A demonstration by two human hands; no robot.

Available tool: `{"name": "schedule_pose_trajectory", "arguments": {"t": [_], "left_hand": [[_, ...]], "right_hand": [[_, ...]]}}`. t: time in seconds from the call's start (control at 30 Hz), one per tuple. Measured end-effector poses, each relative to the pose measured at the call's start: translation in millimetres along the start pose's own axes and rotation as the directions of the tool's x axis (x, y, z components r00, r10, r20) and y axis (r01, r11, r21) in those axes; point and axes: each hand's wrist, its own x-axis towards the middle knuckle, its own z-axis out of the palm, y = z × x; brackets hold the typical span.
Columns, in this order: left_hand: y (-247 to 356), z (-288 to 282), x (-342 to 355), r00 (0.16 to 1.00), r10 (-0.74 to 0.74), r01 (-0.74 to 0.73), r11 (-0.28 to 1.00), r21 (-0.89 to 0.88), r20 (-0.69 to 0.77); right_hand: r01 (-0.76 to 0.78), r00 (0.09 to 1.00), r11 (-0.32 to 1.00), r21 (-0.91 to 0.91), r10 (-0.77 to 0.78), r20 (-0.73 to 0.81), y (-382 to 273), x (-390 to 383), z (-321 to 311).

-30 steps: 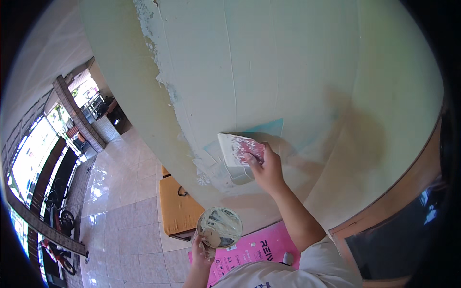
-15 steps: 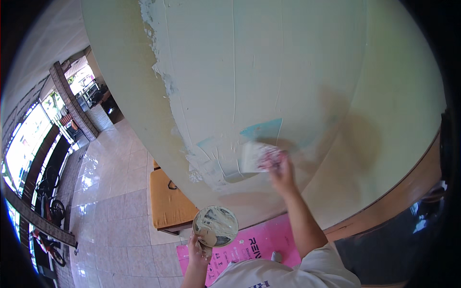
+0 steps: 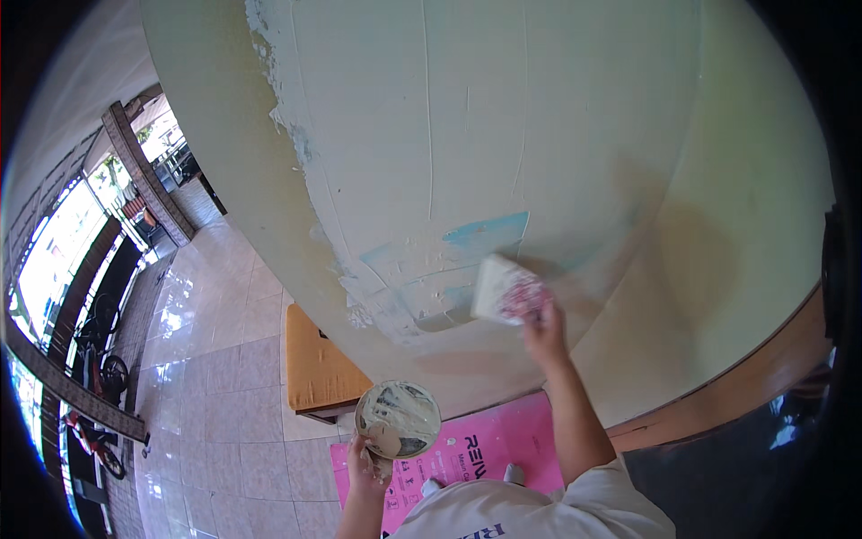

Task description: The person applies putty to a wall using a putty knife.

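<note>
My right hand (image 3: 544,332) grips a putty-smeared pink and white scraper (image 3: 498,289) against the wall (image 3: 377,135), on the lower part of a pale, streaky filler coat. Light blue patches (image 3: 485,227) show beside the scraper, and ragged filler runs along the coat's left edge. My left hand (image 3: 366,472), low in the picture, holds a round tub (image 3: 395,419) of cream putty, its fingers round the rim beside a beige piece in it that I cannot make out clearly.
A yellow-topped bench (image 3: 319,355) stands against the wall. My feet are on a pink printed sheet (image 3: 525,431) over tiled floor (image 3: 206,395). A pillar (image 3: 144,171) and motorbikes (image 3: 112,373) are at the left; a wood-edged dark surface (image 3: 700,476) is at lower right.
My right hand and the scraper have moved rightward and a little down across the wall, uncovering more of the blue patches. My left hand still holds the tub, slightly further left in view.
</note>
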Motion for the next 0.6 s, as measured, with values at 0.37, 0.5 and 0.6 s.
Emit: {"name": "schedule_pose_trajectory", "arguments": {"t": [0.37,0.5,0.6], "left_hand": [[2.9,9.9,-7.7,0.999,0.027,-0.028,1.000,-0.005,-0.018],[-1.0,10.1,-3.4,0.999,0.033,-0.033,0.999,0.010,-0.030],[-1.0,0.8,-5.1,0.998,-0.017,0.014,0.998,-0.059,-0.058]], "right_hand": [[0.100,0.983,0.895,-0.435,-0.157,-0.096,27.2,8.5,-6.4],[-0.217,0.975,0.976,0.013,0.217,-0.044,33.4,0.4,-39.1],[-0.047,0.992,0.998,0.036,0.042,0.120,20.9,-13.8,-4.4]]}}
